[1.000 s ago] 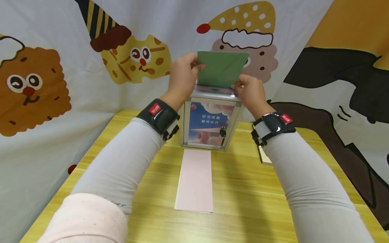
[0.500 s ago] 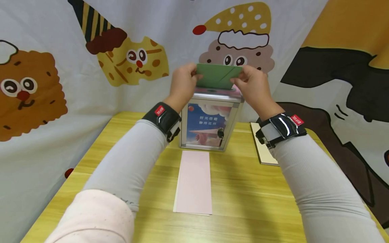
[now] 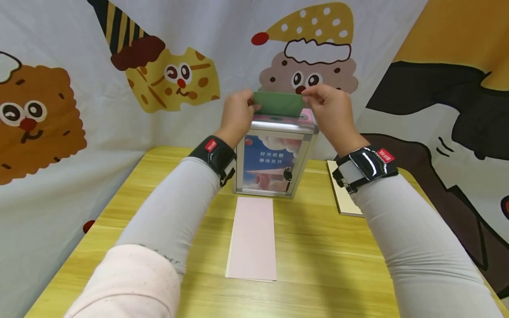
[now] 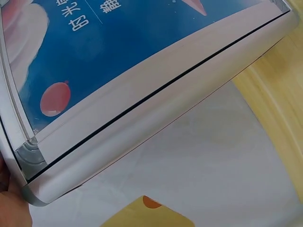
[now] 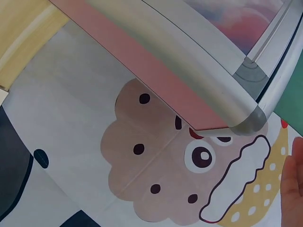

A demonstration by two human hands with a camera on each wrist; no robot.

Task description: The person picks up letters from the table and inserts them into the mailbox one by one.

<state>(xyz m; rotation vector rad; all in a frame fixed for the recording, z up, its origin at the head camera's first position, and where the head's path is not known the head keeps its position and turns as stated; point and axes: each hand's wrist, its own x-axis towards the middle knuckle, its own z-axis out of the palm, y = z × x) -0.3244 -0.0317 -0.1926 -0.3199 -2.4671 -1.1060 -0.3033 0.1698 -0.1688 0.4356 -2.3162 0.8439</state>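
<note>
A green envelope [image 3: 278,104] stands upright in the top of a silver-framed letter box [image 3: 270,165], its lower part hidden inside. My left hand [image 3: 237,114] pinches the envelope's left edge between thumb and fingers. At the upper right corner, the thumb and index fingertips of my right hand [image 3: 333,115] pinch it. In the left wrist view, part of the left hand [image 4: 13,208] shows beside the box's corner. The right wrist view catches a strip of the envelope [image 5: 292,101] and the edge of the right hand [image 5: 292,184].
A pink paper sheet [image 3: 252,238] lies in front of the box on the wooden table [image 3: 199,260], with a paler sheet's edge beneath it. A cream pad or book [image 3: 345,194] lies at right, partly behind the right wrist. A cartoon-printed cloth [image 3: 230,39] hangs behind.
The green envelope has sunk lower into the box top, so less of it shows. Both hands came down slightly at left, while the right hand moved up to the envelope's upper corner.
</note>
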